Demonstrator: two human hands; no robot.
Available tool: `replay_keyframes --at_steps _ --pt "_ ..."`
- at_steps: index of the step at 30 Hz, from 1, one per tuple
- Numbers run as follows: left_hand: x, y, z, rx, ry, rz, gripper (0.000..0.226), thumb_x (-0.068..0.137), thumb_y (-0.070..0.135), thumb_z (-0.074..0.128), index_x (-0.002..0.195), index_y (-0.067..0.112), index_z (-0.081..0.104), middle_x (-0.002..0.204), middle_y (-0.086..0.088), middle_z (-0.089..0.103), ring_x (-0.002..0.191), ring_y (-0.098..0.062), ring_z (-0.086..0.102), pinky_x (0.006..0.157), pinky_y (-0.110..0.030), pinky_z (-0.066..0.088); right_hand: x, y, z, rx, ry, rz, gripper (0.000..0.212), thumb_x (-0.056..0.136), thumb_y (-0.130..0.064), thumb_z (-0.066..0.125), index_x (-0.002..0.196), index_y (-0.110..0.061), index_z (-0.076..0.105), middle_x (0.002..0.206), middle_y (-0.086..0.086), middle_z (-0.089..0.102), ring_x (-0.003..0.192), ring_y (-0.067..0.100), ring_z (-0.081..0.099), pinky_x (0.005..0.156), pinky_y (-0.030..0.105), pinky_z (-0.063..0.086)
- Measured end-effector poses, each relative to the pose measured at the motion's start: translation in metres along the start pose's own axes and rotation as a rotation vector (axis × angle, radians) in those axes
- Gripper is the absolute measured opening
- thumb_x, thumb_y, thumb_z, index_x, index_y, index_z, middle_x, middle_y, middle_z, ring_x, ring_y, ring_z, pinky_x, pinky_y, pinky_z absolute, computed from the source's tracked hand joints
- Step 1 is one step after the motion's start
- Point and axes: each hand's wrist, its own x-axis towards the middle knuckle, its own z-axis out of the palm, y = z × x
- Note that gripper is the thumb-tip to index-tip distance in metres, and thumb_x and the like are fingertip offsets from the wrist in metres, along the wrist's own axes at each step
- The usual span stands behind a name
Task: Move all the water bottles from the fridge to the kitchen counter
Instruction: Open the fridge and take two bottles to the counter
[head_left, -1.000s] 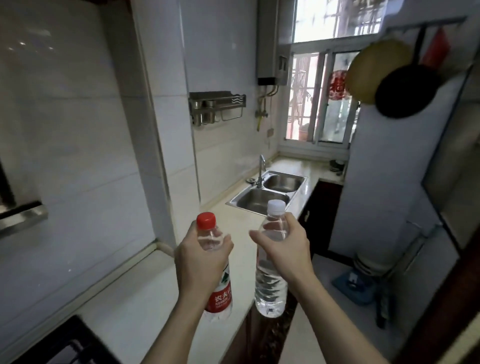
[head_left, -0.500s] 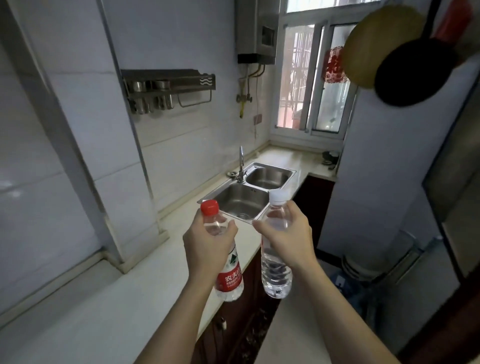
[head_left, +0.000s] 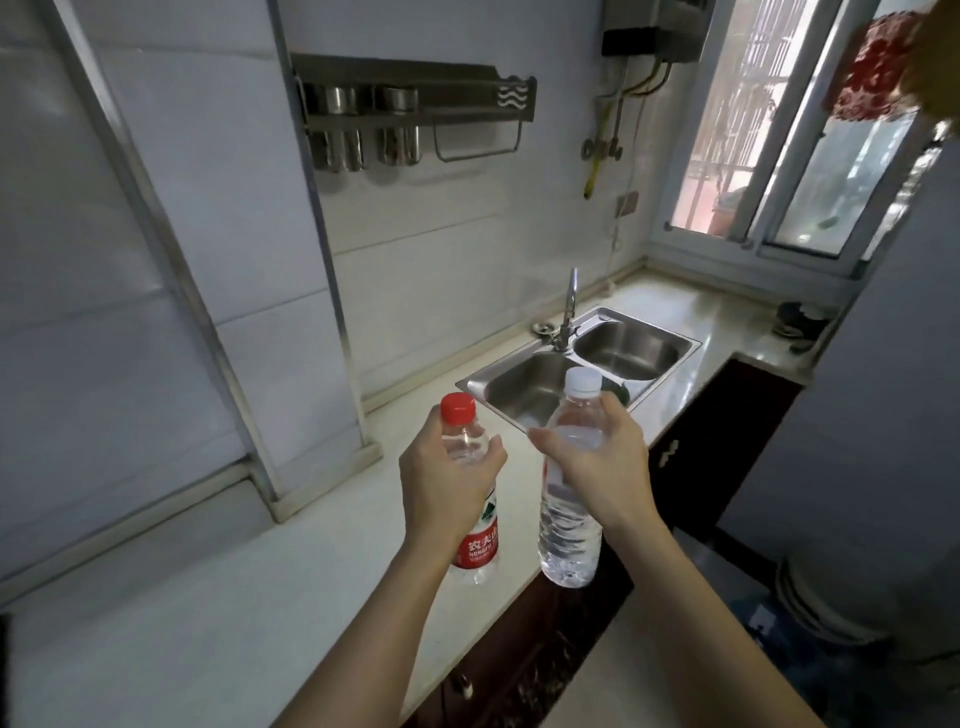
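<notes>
My left hand (head_left: 447, 480) grips a clear water bottle with a red cap and red label (head_left: 475, 545), held upright above the pale kitchen counter (head_left: 223, 613). My right hand (head_left: 597, 467) holds a second clear bottle with a white cap and no label (head_left: 569, 540), also upright, over the counter's front edge. The two bottles hang side by side, a little apart, in front of the sink. The fridge is not in view.
A steel double sink (head_left: 582, 369) with a tap (head_left: 569, 306) sits beyond the bottles. A metal rack with cups (head_left: 410, 111) hangs on the tiled wall. A tiled pillar (head_left: 270, 291) juts onto the counter at left. Dark cabinets (head_left: 722, 431) run below; a window (head_left: 795, 135) is far right.
The view has swung right and closer to the counter; the sink and rack now look nearer. Both hands still hold their bottles, lower over the counter near its front edge.
</notes>
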Motion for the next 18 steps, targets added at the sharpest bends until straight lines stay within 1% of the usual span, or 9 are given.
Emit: replay_keyframes --at_steps 1,4,5,7,9,12,15,16,18 --pt "0.012 -0.007 0.004 0.002 0.014 0.0 0.027 0.077 0.031 0.082 0.09 0.037 0.059 0.085 0.02 0.069 0.078 -0.002 0.066 0.07 -0.022 0.05 0.014 0.004 0.009 -0.004 -0.019 -0.006 0.041 0.067 -0.036 0.085 0.1 -0.035 0.06 0.1 -0.013 0.068 0.092 0.008 0.064 0.058 0.02 0.056" --pt "0.05 -0.026 0.014 0.009 0.053 -0.017 0.028 0.076 0.032 0.082 0.09 0.036 0.059 0.083 0.021 0.068 0.077 -0.002 0.066 0.07 -0.022 0.051 0.057 0.015 0.039 -0.043 -0.07 -0.027 0.043 0.068 -0.037 0.086 0.101 -0.037 0.058 0.101 -0.014 0.068 0.097 0.01 0.065 0.082 0.043 0.058" --pt "0.063 -0.033 0.017 0.013 0.067 -0.027 0.027 0.075 0.034 0.081 0.091 0.034 0.059 0.083 0.019 0.068 0.076 -0.002 0.066 0.069 -0.02 0.051 0.071 0.019 0.05 -0.062 -0.091 -0.032 0.044 0.069 -0.036 0.086 0.102 -0.038 0.058 0.102 -0.013 0.068 0.098 0.012 0.065 0.087 0.048 0.057" --pt "0.084 -0.048 0.021 0.014 0.105 -0.046 0.028 0.072 0.041 0.076 0.092 0.03 0.061 0.084 0.016 0.069 0.076 -0.003 0.067 0.068 -0.019 0.05 0.097 0.029 0.074 -0.084 -0.135 -0.043 0.05 0.071 -0.034 0.088 0.111 -0.033 0.057 0.106 -0.008 0.069 0.101 0.018 0.066 0.092 0.051 0.057" --pt "0.103 -0.063 0.021 0.009 0.142 -0.072 0.033 0.068 0.048 0.071 0.094 0.029 0.062 0.085 0.014 0.07 0.076 -0.003 0.067 0.068 -0.019 0.05 0.12 0.039 0.1 -0.084 -0.171 -0.035 0.056 0.072 -0.036 0.088 0.117 -0.029 0.055 0.106 -0.009 0.067 0.102 0.019 0.065 0.09 0.05 0.059" --pt "0.127 -0.088 0.017 0.025 0.177 -0.12 0.029 0.069 0.045 0.073 0.092 0.03 0.062 0.083 0.014 0.07 0.077 0.0 0.065 0.067 -0.018 0.049 0.145 0.055 0.133 -0.082 -0.23 -0.05 0.058 0.072 -0.039 0.089 0.117 -0.032 0.053 0.1 -0.022 0.061 0.098 0.014 0.064 0.075 0.036 0.063" --pt "0.143 -0.114 0.009 0.054 0.207 -0.142 0.027 0.075 0.036 0.081 0.094 0.032 0.062 0.085 0.015 0.07 0.08 0.003 0.064 0.068 -0.013 0.045 0.165 0.073 0.161 -0.12 -0.312 -0.056 0.058 0.071 -0.041 0.089 0.117 -0.029 0.056 0.102 -0.017 0.064 0.1 0.015 0.066 0.084 0.049 0.062" --pt "0.147 -0.121 0.007 0.065 0.212 -0.138 0.028 0.076 0.037 0.081 0.096 0.032 0.063 0.088 0.016 0.07 0.082 0.001 0.065 0.069 -0.011 0.044 0.17 0.078 0.171 -0.134 -0.332 -0.054 0.057 0.07 -0.042 0.089 0.115 -0.031 0.055 0.101 -0.017 0.064 0.098 0.014 0.066 0.083 0.05 0.062" --pt "0.149 -0.133 0.004 0.08 0.227 -0.139 0.03 0.076 0.042 0.08 0.099 0.032 0.063 0.091 0.016 0.069 0.086 -0.001 0.065 0.072 -0.01 0.043 0.179 0.087 0.188 -0.156 -0.358 -0.069 0.057 0.069 -0.043 0.089 0.11 -0.037 0.05 0.097 -0.021 0.062 0.093 0.01 0.066 0.078 0.046 0.064"
